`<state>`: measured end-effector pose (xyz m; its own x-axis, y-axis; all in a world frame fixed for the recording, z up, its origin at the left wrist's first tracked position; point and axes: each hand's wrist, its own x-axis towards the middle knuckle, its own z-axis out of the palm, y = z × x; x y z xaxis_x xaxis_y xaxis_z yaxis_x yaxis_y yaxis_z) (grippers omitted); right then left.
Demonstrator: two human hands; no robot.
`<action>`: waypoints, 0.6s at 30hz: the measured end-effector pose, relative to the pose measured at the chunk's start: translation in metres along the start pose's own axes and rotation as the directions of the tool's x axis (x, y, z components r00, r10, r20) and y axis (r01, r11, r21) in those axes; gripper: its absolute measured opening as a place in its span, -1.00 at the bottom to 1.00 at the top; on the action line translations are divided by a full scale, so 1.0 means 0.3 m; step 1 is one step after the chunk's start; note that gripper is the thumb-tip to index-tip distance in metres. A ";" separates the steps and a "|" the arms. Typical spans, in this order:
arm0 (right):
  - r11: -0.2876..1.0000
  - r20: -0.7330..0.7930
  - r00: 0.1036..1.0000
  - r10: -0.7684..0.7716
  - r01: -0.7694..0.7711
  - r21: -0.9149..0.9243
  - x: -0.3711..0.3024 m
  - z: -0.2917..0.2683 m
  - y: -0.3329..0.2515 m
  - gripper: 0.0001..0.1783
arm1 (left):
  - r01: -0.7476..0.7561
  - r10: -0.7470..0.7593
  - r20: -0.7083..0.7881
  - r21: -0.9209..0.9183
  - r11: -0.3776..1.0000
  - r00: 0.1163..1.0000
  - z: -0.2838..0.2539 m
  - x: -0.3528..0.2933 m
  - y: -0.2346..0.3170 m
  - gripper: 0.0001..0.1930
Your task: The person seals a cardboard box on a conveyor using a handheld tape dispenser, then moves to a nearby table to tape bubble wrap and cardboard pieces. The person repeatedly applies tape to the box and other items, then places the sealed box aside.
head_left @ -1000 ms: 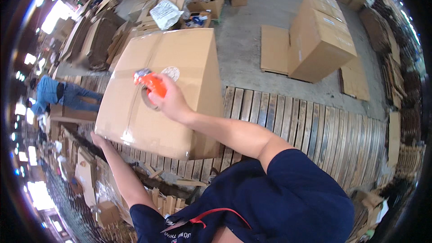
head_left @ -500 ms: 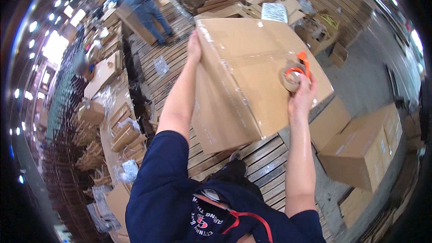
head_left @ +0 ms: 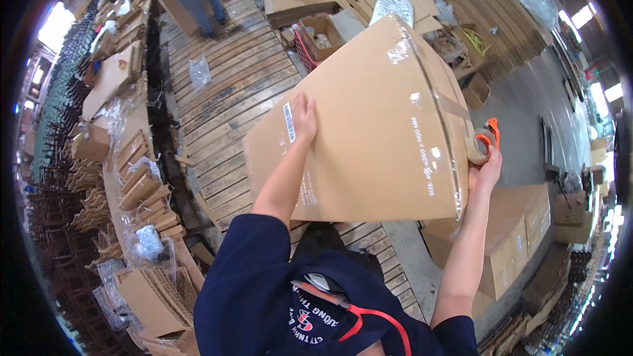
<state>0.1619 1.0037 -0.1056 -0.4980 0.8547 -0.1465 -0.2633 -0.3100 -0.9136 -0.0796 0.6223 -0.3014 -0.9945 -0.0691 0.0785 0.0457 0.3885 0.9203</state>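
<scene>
between your two hands, above the slatted wooden deck (head_left: 224, 82), sits a big brown carton (head_left: 356, 151), its broad printed face turned up toward you and its taped side facing off to the right. its underside is hidden, so you cannot tell whether it rests flat or leans on an edge. your left hand (head_left: 304, 118) lies flat against that face with the fingers stretched out, just beside the barcode label (head_left: 289, 123); it presses or steadies rather than clasps. your right hand (head_left: 486, 170) has its fingers wrapped around an orange tape dispenser (head_left: 477, 146), close by the carton's right edge; whether those fingers also bear on the cardboard, you cannot tell. a second box (head_left: 508, 240) stands beyond your right forearm.

from its size, the carton looks awkward for one palm, though its weight can't be read from outside. its walls look stiff and flat, likely to dent at the corners before they bend. bare cardboard should give your palm fair grip, while the shiny clear tape patches (head_left: 399, 49) would be slicker. there are no handholes in sight, so the bottom edges or opposite corners seem the surest hold, with both palms spread wide. the dispenser looks light and hard, best held by its handle, clear of the cutting end.
</scene>
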 end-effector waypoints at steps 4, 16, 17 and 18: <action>0.996 -0.040 0.996 0.076 -0.074 0.048 0.149 -0.312 -0.066 -0.56 | 0.366 -0.373 0.073 0.092 0.926 0.925 0.042 -0.300 -0.133 -0.24; 0.926 -0.358 0.931 0.068 -0.192 -0.324 0.567 -0.996 0.069 -0.56 | 0.234 -0.531 0.198 0.735 0.636 0.824 0.181 -0.463 -0.397 -0.16; 0.931 -0.340 0.936 0.087 -0.198 -0.308 0.617 -1.006 0.078 -0.56 | 0.146 -0.540 0.233 0.810 0.568 0.809 0.257 -0.455 -0.432 -0.16; 0.937 -0.345 0.924 0.164 -0.255 -0.239 0.614 -1.067 0.162 -0.56 | 0.302 -0.536 -0.014 0.838 0.455 0.844 0.242 -0.458 -0.451 -0.15</action>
<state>0.3219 1.2793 -0.2986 -0.2181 0.8829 -0.4159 0.0779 -0.4090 -0.9092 0.0439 0.6460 -0.4644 -0.8629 -0.2795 -0.4211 -0.3589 0.9255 0.1211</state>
